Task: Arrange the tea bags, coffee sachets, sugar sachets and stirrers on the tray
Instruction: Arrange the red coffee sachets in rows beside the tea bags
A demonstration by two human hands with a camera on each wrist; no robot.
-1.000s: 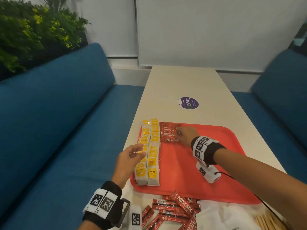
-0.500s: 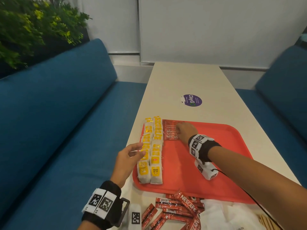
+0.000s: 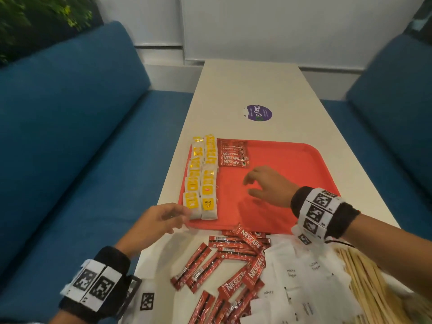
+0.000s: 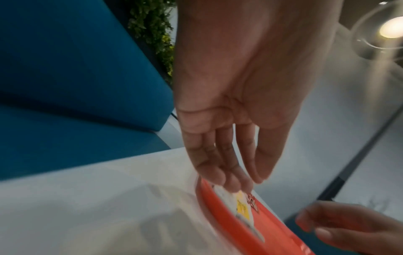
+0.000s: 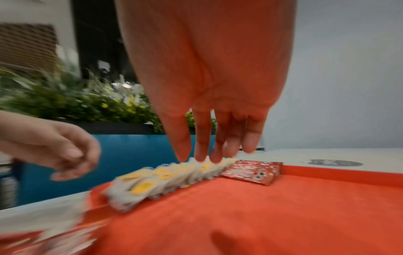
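The right hand [image 3: 268, 184] is hovering over the middle of the tray [image 3: 292, 160], palm down, fingers loosely spread and holding nothing. The left hand [image 3: 159, 222] is reaching toward the tray's near left corner, fingers relaxed and empty, tips just beside the nearest tea bags [image 3: 202, 178], which are lying in two rows along the tray's left edge. A small stack of coffee sachets [image 3: 233, 154] is sitting at the tray's far left. More coffee sachets, sugar sachets [image 3: 294, 272] and stirrers [image 3: 364, 284] are lying on the bench [image 3: 252, 90] in front of the tray.
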